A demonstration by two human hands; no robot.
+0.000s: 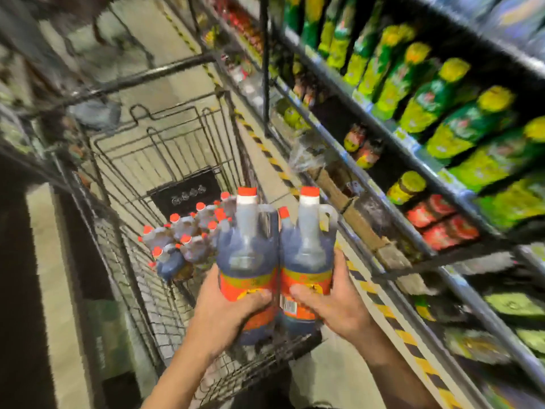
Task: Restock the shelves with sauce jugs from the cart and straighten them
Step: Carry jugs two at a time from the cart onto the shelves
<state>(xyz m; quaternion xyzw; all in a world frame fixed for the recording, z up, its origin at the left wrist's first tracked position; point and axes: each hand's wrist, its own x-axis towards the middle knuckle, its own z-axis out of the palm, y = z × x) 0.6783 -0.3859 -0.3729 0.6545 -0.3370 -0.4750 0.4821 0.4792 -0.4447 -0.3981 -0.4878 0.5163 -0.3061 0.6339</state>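
— What is the biggest thing you see?

— The shelves (413,137) on my right. They run along the whole aisle. They are packed with green and yellow bottles (424,101) up high and small red packs (442,222) lower down. It is all a bit blurry, so I cannot read any labels.

— And next to that?

— The floor (165,90), with a yellow and black stripe (265,149) running along the foot of the shelves.

— Where is the cart?

— The wire cart (141,261) is right in front of me, just left of the shelves. A bunch of sauce jugs (188,234) with red caps sits in the near part of it, some upright and some leaning.

— What am I holding?

— Two big jugs, side by side and touching, upright, above the near end of the cart. The left jug (247,255) and the right jug (306,249) are both full of dark sauce, with red caps and orange labels.

— How are my hands?

— My left hand (233,314) is wrapped round the left jug, thumb across the label. My right hand (333,302) is wrapped round the right jug, thumb on the front and fingers round the far side. Both grip low on the jugs.
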